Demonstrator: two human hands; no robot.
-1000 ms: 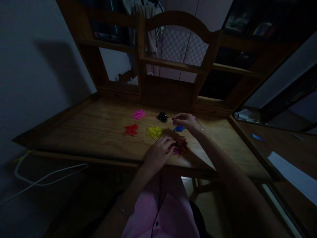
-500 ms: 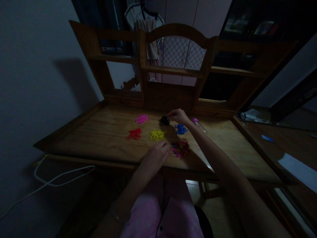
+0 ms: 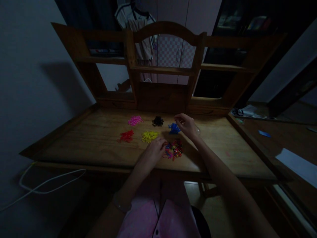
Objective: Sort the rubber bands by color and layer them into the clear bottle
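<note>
Small, thin coloured pieces lie in piles on the wooden desk; their exact kind is too small to make out. My left hand [image 3: 156, 147] rests at the left edge of a mixed pile [image 3: 173, 150], its fingertips pinched together. Over the right side of the blue pile [image 3: 174, 128] is my right hand [image 3: 186, 125], fingers bent and closed. Whatever either hand pinches is hidden. The black pile [image 3: 158, 121] lies behind, left of the blue one. A yellow pile [image 3: 149, 136] is just beyond my left hand, with red [image 3: 126, 136] and pink [image 3: 135, 120] piles farther left.
A clear bottle [image 3: 197, 130] is partly hidden behind my right hand. Wooden shelving [image 3: 162, 70] rises along the desk's back edge. A white cable [image 3: 53, 188] hangs at the left front. Paper [image 3: 297, 163] lies on the surface to the right.
My right hand has moved from beside the black pile rightward to the blue pile. My left hand stays by the mixed pile. The whole view has shifted slightly.
</note>
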